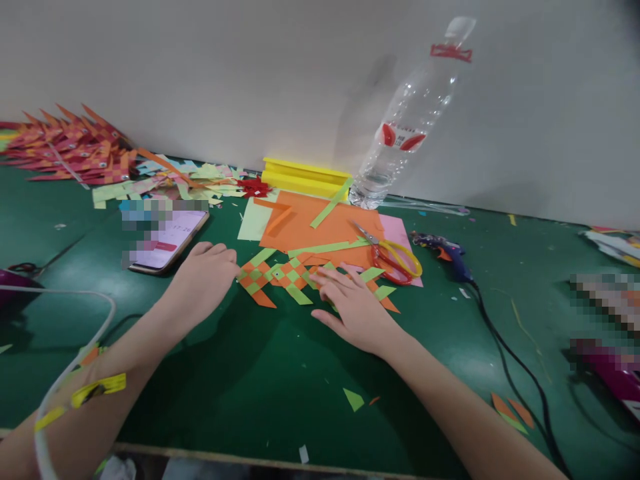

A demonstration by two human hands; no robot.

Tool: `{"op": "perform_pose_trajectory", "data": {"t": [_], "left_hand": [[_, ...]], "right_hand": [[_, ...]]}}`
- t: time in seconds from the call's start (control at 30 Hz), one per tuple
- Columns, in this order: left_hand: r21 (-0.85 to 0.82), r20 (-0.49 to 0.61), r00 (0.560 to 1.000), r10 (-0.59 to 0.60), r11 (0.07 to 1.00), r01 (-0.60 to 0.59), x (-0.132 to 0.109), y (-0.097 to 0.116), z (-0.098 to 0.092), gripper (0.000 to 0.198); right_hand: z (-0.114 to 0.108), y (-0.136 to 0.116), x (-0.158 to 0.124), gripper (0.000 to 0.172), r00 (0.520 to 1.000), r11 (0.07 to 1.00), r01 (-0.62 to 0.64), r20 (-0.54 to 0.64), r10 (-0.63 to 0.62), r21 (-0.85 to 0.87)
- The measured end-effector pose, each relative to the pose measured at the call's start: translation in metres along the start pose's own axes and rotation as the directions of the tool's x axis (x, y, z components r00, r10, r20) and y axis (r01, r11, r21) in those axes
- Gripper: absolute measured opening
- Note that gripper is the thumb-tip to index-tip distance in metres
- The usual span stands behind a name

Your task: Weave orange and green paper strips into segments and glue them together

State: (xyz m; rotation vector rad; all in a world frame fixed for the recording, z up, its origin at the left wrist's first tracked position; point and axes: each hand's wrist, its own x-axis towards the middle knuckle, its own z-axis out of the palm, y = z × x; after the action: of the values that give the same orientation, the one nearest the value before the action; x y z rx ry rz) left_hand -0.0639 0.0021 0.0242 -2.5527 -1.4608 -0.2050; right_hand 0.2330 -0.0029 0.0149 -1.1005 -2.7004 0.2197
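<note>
Several small woven paper fish (293, 273) in orange and light green lie in a row on the green table. My right hand (350, 303) rests over the right part of the row, fingers stretched out and thumb apart, covering some of the pieces. At the left end of the row, my left hand (207, 277) is closed with its fingers curled. Its fingertips are close to the leftmost fish, and whatever they may hold is hidden. Just behind the row are a light green paper strip (330, 248) and scissors (395, 260) with yellow and red handles.
A phone (170, 240) lies left of my left hand. Behind are orange paper sheets (320, 220), a yellow folded strip (305, 179), a leaning plastic bottle (405, 127), paper scraps (185, 180) and red woven fish (75, 150). A glue gun (447, 257) with a cable sits right.
</note>
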Motion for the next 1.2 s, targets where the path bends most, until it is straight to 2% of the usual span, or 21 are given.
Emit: {"op": "perform_pose_trajectory", "data": {"t": [0.2, 0.33, 0.43, 0.53, 0.67, 0.83, 1.03, 1.2], "left_hand": [[0.049, -0.029, 0.999, -0.022, 0.999, 0.023, 0.000, 0.000, 0.002, 0.040], [0.134, -0.133, 0.987, -0.088, 0.985, 0.106, 0.001, 0.010, -0.004, 0.039], [0.103, -0.188, 0.978, -0.086, 0.989, 0.107, 0.005, 0.022, -0.007, 0.035], [0.024, -0.163, 0.987, -0.008, 1.000, 0.012, 0.009, 0.032, -0.003, 0.034], [0.046, -0.077, 0.993, 0.085, 0.996, -0.082, 0.013, 0.038, 0.009, 0.039], [0.086, -0.034, 0.994, 0.107, 0.991, -0.104, 0.013, 0.038, 0.017, 0.043], [0.077, -0.062, 0.988, 0.141, 0.988, -0.136, 0.013, 0.039, 0.018, 0.042], [0.056, -0.055, 0.988, 0.141, 0.989, -0.138, 0.013, 0.038, 0.019, 0.041]], "right_hand": [[0.001, -0.003, 0.001, 0.031, 0.999, 0.999, -0.036, -0.002, 0.036, -0.013], [0.004, -0.002, 0.001, 0.034, 1.000, 0.999, -0.012, -0.023, 0.011, -0.037], [0.005, -0.001, 0.001, 0.037, 0.999, 0.998, 0.000, -0.035, -0.002, -0.061], [0.006, 0.000, 0.000, 0.037, 0.999, 0.997, 0.013, -0.034, -0.016, -0.076], [0.006, 0.001, -0.001, 0.038, 0.999, 0.995, 0.034, -0.038, -0.038, -0.093], [0.005, -0.001, 0.000, 0.039, 0.999, 0.994, 0.043, -0.025, -0.046, -0.098], [0.004, -0.005, -0.002, 0.035, 0.999, 0.996, 0.036, -0.026, -0.038, -0.080], [-0.007, 0.003, -0.008, 0.030, 0.987, 0.999, 0.006, -0.162, -0.014, -0.051]]}}
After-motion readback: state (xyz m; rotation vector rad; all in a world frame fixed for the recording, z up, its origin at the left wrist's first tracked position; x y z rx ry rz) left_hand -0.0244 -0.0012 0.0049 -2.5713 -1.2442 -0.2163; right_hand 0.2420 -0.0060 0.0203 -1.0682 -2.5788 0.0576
